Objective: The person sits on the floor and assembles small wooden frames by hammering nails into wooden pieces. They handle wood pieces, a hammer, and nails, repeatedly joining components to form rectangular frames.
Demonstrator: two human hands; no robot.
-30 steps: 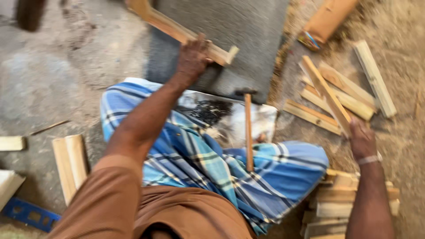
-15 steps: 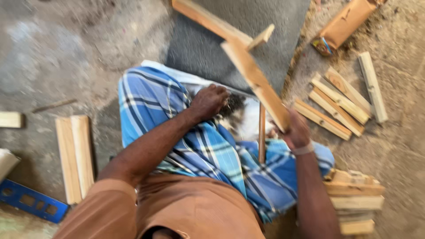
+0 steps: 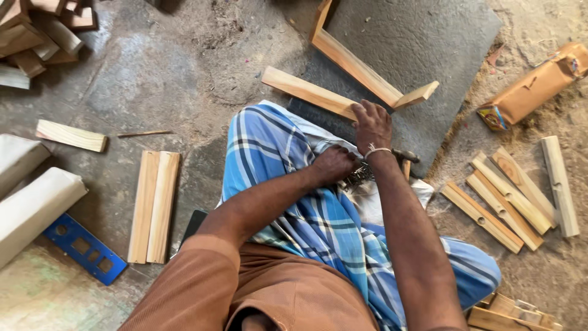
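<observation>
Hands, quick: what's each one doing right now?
Left hand: closed in a pile of nails.
Right hand: flat on the wooden strip, not gripping.

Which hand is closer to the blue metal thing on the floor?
Left. The left hand rests in the lap, right of the blue metal bracket. The right hand is farther away, on the wooden slat.

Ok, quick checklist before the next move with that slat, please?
1. Right hand on the slat: ok, fingers rest on its near end.
2. Slat flat on the grey mat: cannot tell, part lies off the mat.
3. Left hand closed over something small at the lap: ok; contents cannot tell.
4. Hammer within reach: ok, beside the right wrist.
5. Angled wooden frame clear of the slat: cannot tell, very close.
</observation>
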